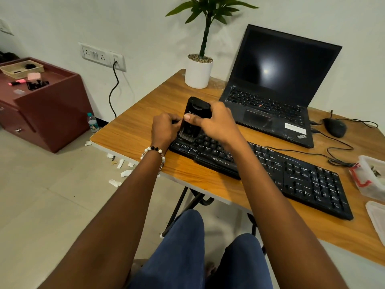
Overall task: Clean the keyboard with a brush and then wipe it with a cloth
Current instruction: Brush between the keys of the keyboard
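Observation:
A black keyboard lies slantwise across the wooden table. A black block-shaped brush stands upright over the keyboard's left end, its bristles down on the keys. My right hand grips the brush body, thumb across its front. My left hand, with a bead bracelet at the wrist, has its fingers curled against the brush's left side near the bristles. No cloth is in view.
An open black laptop stands behind the keyboard, a white potted plant to its left, a wired mouse to its right. Plastic containers sit at the table's right edge. Paper scraps litter the floor beside a maroon cabinet.

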